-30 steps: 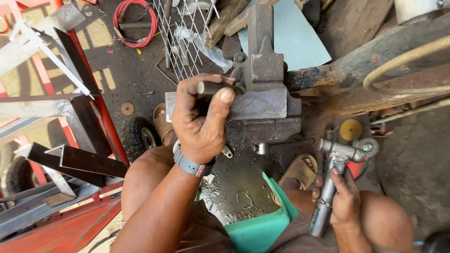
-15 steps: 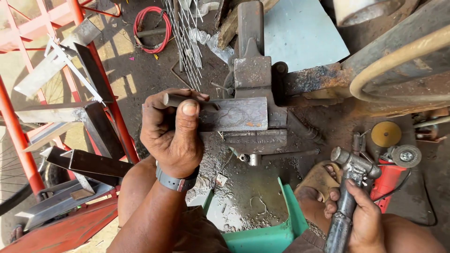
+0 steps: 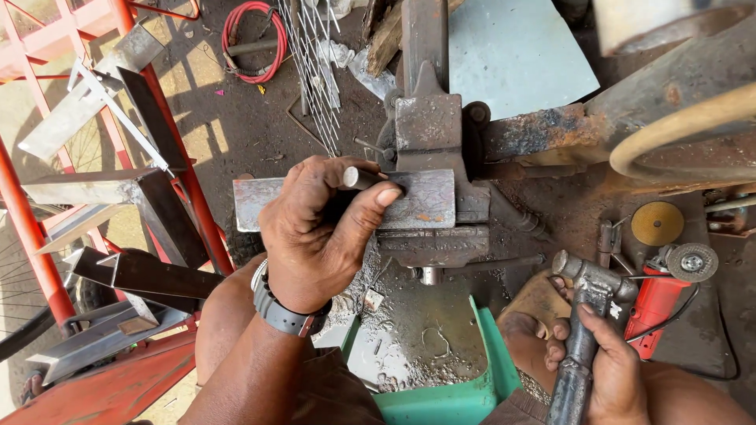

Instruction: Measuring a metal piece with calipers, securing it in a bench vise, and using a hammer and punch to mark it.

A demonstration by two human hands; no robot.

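Rusty grey iron vise (image 3: 429, 134) bites a flat grey steel plate (image 3: 421, 198) so it stays put. On the plate's top edge, the left hand (image 3: 315, 236) pinches a short dark metal punch (image 3: 358, 178) between fingers and thumb. Low down, the right hand (image 3: 610, 370) wraps a grey steel hammer (image 3: 587, 303). The punch tip hides behind fingers; the hammer handle runs off the bottom.

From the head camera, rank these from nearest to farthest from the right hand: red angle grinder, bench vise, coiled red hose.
1. Red angle grinder, just beside the right hand, toward the right edge.
2. Bench vise, up and left, centre frame.
3. Coiled red hose, far top left on the floor.
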